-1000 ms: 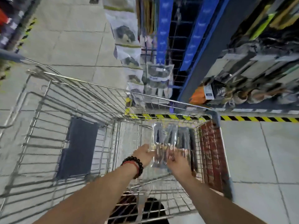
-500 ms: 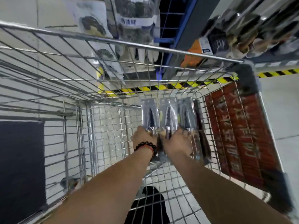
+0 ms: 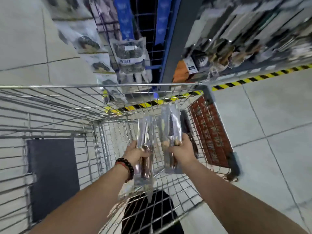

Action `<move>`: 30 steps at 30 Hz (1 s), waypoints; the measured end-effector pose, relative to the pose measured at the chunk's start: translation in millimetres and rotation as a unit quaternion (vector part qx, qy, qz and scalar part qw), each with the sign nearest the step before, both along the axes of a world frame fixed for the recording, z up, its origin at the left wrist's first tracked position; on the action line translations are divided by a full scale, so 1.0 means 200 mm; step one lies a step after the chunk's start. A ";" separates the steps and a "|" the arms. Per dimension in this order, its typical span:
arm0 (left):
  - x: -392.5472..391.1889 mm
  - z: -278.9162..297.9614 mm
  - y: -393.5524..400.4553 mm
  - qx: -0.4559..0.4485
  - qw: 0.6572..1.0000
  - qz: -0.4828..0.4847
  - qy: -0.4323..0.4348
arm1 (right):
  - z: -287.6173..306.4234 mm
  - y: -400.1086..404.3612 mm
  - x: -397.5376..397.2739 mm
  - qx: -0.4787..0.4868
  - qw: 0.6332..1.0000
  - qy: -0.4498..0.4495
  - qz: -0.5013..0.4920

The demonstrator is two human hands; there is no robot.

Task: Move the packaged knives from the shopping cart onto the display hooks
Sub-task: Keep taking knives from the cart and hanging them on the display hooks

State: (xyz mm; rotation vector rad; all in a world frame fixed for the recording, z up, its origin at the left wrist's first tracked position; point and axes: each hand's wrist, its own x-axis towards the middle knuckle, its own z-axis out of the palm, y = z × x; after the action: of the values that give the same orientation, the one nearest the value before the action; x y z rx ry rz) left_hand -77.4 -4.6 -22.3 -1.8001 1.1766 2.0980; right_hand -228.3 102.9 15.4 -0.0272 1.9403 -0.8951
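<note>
Single head-worn wide-angle view, looking steeply down and forward into a silver wire shopping cart [image 3: 67, 105]. Both forearms enter from the lower edge. Grey tiled floor [image 3: 270, 132] fills the periphery.

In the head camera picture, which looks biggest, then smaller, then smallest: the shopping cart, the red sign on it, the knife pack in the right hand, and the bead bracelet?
1. Cart, by far the biggest.
2. Red sign.
3. Knife pack in the right hand; unsure against the sign, since it is held nearer the camera.
4. Bracelet, smallest.
</note>
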 end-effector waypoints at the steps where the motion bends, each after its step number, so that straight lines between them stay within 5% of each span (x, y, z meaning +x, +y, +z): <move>1: 0.01 0.11 0.00 -0.003 1.000 0.017 0.021 | 0.09 0.02 0.01 -0.022 0.999 -0.015 -0.021; 8: -0.10 1.00 0.03 -0.059 0.972 0.147 0.171 | 0.89 0.20 0.06 -0.202 0.974 0.012 -0.097; 13: -0.18 1.47 0.19 -0.131 0.948 0.120 0.264 | 1.29 0.42 0.10 -0.250 0.950 0.121 -0.146; 20: -0.10 1.78 0.58 -0.067 0.916 0.008 0.396 | 1.58 0.82 0.33 -0.248 0.920 0.197 -0.232; 30: -0.11 2.04 1.01 -0.145 0.882 -0.132 0.428 | 1.87 1.45 0.40 -0.285 0.864 0.274 -0.311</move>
State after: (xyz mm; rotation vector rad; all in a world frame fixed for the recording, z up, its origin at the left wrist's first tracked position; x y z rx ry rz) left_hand -98.9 197.3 385.7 -0.6314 1.8628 2.7052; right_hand -149.2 393.1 389.2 -0.0016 2.1482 -2.0659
